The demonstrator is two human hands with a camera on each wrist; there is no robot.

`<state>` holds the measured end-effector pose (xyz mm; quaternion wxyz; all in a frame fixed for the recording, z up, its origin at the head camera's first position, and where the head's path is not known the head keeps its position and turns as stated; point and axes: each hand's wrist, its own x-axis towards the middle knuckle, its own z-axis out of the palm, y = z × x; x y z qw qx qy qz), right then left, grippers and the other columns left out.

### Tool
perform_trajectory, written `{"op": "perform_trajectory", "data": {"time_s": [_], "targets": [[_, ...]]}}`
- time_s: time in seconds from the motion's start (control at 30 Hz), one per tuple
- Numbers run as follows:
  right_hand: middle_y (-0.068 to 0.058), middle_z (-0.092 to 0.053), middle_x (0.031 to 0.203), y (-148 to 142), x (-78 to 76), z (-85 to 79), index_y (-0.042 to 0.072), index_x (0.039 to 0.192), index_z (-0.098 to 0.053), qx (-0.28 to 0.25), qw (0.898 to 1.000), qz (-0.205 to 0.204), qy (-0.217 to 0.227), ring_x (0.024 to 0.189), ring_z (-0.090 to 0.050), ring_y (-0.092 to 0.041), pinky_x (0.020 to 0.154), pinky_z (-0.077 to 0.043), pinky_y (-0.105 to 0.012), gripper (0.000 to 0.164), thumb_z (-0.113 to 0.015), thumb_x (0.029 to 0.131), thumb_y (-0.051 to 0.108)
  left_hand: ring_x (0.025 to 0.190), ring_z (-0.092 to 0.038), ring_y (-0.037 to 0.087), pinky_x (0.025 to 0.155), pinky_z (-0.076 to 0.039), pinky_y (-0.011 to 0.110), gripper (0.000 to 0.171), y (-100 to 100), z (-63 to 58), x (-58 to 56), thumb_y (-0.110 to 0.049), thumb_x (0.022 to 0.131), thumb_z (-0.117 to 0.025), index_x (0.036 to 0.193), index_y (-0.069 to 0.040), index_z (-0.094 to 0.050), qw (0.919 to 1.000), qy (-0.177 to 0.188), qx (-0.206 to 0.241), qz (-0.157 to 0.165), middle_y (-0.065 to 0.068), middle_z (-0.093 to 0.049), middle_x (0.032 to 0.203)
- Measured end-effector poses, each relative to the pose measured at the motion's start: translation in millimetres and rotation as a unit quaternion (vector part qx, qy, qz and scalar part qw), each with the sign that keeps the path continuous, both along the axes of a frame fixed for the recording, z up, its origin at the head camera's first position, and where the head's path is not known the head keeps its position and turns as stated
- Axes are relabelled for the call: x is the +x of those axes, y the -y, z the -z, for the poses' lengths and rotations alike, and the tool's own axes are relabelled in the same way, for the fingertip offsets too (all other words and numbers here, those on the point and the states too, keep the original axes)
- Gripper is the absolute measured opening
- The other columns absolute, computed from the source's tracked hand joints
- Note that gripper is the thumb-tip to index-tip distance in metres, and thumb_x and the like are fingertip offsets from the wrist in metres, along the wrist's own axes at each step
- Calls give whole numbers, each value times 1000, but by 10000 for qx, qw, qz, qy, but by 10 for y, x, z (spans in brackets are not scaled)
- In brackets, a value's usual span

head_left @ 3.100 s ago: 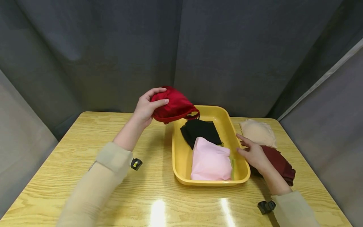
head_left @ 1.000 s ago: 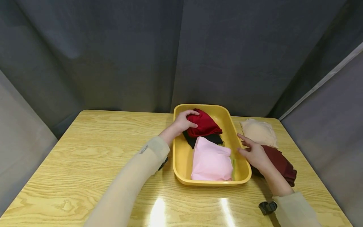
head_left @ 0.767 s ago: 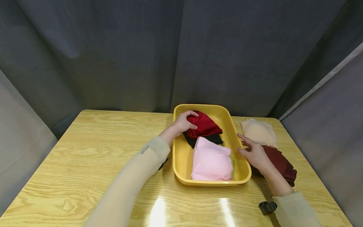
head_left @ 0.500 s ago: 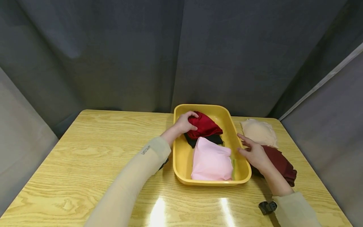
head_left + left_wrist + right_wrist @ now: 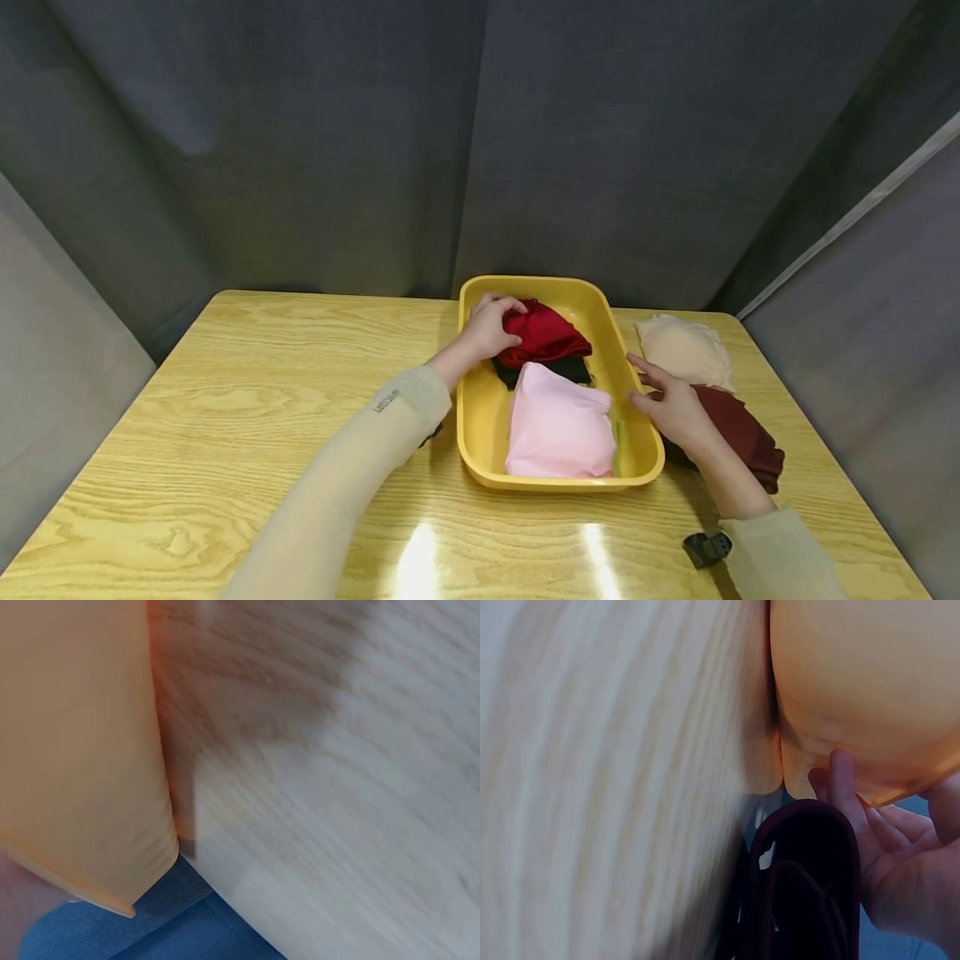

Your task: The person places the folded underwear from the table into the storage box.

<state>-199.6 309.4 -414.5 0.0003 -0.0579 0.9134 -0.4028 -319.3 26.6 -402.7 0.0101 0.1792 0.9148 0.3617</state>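
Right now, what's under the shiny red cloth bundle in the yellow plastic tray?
Flat black cloth peeks out at the near edge of the shiny red bundle; everything farther beneath is covered.

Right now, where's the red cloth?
In the head view, the red cloth lies in the far half of the yellow tray, on the black cloth, beyond the pink cloth, with the left hand at its left side.
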Motion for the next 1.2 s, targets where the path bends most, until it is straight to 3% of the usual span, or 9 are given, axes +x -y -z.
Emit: {"op": "perform_trajectory", "data": {"time_s": [0.2,0.37,0.53,0.87,1.03,1.2], "targets": [[-31,-48,130,-9,-5,20,8,146,-34,24,10000,27,69,99,-60,-38,74,-55,-29,60,-59,92,14,123,-39,31,103,-38,40,46,46,-32,54,-15,79,-77,121,-20,-61,9957,-381,-662,528,11,-44,134],[-31,-48,129,-14,-3,15,7,146,-34,-19,10000,18,63,98,-60,-37,73,-54,-26,60,-59,92,15,124,-39,29,104,-36,43,54,58,-71,119,-18,77,-78,126,-23,-57,9834,-642,-1334,1048,9,-42,137],[-32,-48,129,-17,-3,11,7,146,-34,-18,10000,33,21,98,-60,-38,72,-53,-24,60,-59,92,15,126,-40,29,106,-34,45,61,68,-91,140,-18,75,-80,130,-23,-53,9720,-702,-1774,1372,7,-40,140],[-32,-49,129,-42,9,10,7,146,-34,-16,10000,34,13,96,-60,-37,71,-53,-23,60,-59,92,15,126,-37,29,98,-38,47,84,-22,-32,158,-41,70,-81,139,-29,-37,9496,-772,-2718,1355,6,-25,149],[-31,-49,129,-39,20,4,8,146,-34,-5,10000,48,35,97,-60,-37,72,-53,-23,60,-59,92,15,126,-38,28,96,-38,47,84,-55,0,164,-35,71,-82,140,-30,-35,9418,-1021,-2932,1290,6,-25,149],[-31,-48,129,-26,28,-7,8,146,-34,-2,10000,73,68,96,-60,-36,71,-53,-23,60,-59,92,14,127,-40,27,95,-38,46,77,-52,20,106,-30,76,-79,139,-31,-36,9290,-1386,-3179,1291,6,-27,150]]}}
